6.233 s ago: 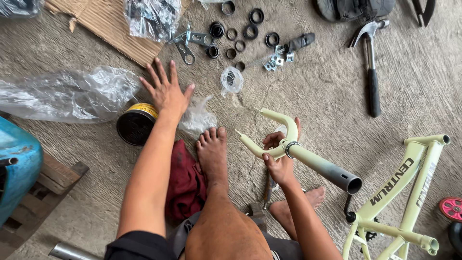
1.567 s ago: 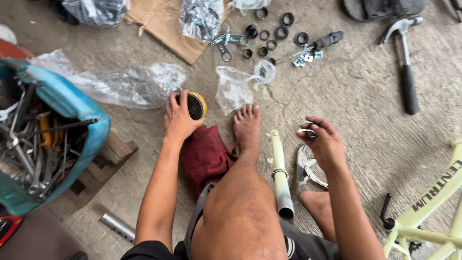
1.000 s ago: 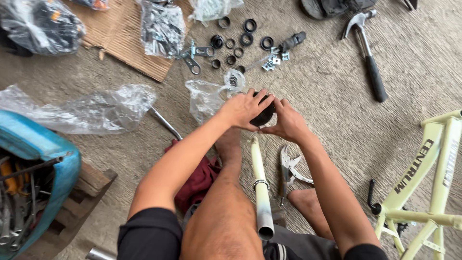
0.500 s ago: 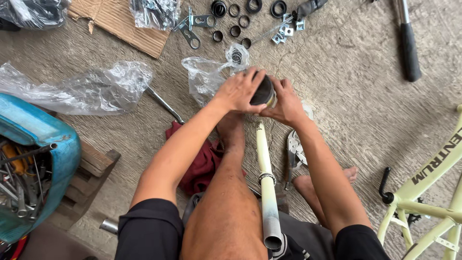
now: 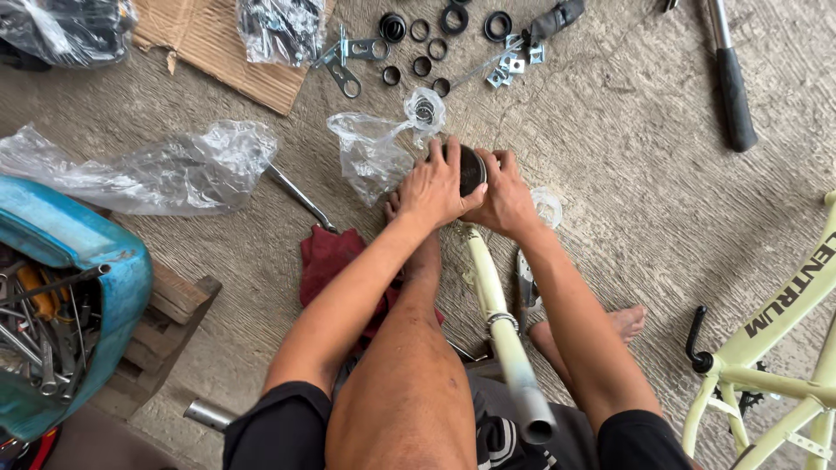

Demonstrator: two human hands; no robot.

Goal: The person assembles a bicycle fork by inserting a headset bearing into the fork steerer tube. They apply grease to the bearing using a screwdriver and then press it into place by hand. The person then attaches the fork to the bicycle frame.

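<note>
Both hands have barely shifted over the last half second, staying clasped on the round tin while the view has drifted slightly so that the parts on the floor sit a little higher. Left hand (image 5: 435, 184) wraps the near side of the small round dark-lidded tin (image 5: 471, 168), fingers curled over its rim, and right hand (image 5: 505, 196) closes on the far side with the thumb along the edge; each grip is shut firmly on the tin, which is held just above the top end of the pale yellow bicycle fork (image 5: 489, 287) lying between the legs. To work a lid like this well, it seems best to brace the body with one hand and turn or pry with the other, keeping the tin level. Clear plastic bag (image 5: 370, 152) lies just beside the left hand, and black rings (image 5: 421, 48) lie beyond on the concrete floor (image 5: 627, 174).
</note>
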